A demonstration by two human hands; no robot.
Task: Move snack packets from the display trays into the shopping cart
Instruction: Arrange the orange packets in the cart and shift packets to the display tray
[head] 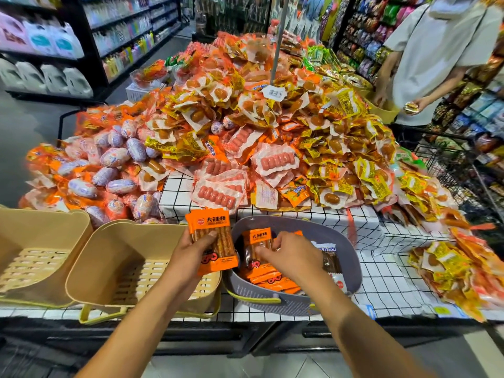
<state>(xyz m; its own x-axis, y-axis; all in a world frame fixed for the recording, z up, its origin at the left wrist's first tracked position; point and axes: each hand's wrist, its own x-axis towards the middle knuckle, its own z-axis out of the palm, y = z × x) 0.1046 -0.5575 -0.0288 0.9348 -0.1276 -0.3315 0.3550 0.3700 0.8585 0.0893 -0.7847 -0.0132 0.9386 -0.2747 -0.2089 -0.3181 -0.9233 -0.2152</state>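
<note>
Packets (215, 241) in orange wrappers sit stacked in the left hand (191, 252), thumb across the front, just left of the grey basket (351, 257) and held clear of it, probably so the pile stays square while more is added. The right hand (283, 252) is inside the basket, fingers curled on an upright packet (259, 238) among others lying flat, which looks like the next for the stack. Left of the basket stand two beige slotted trays (109, 241). All rest on a white grid-pattern cloth (381, 279); behind the basket rises a heap of sausage snacks (272, 118). Further right of it stand a black wire cart (441, 159) — likely the destination — and a second shopper (436, 64). Shop shelving (122, 36) stands far left.
</note>
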